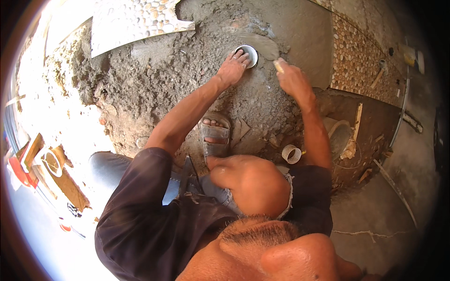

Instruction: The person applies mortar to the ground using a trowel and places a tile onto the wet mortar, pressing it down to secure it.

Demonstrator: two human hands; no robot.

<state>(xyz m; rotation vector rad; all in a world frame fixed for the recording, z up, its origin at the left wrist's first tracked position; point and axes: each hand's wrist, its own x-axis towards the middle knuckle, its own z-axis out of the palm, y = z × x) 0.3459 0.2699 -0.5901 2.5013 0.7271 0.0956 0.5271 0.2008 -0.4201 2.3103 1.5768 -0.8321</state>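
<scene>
The right hand [293, 79] is closed around the pale handle of a trowel [263, 45], its fist narrow and firm. The left hand [234, 68] has its fingers over the near left side of a white pipe [253, 57], reaching into the round opening; whether they pinch the wall I cannot tell. The pipe's open end faces up, just left of the right fist. The trowel's blade runs up and left from that fist, lying on the wet cement just beyond the pipe.

Around and to the left of the left hand spreads rough, lumpy mortar [136, 79]. Up and right of the right hand, a patch of smooth cement [307, 40] reaches to the edge of a pebbled tile [351, 61].

Below the left hand, towards the body, a foot in a grey sandal [216, 147] stands on the ground. Up and left of that hand lies a second, paler pebbled tile [145, 21] with a notched edge.

Farther below the right hand, near the forearm, is a short cream ring [286, 153]. Well to the right of that hand, a hammer [378, 77] rests on the first tile.
</scene>
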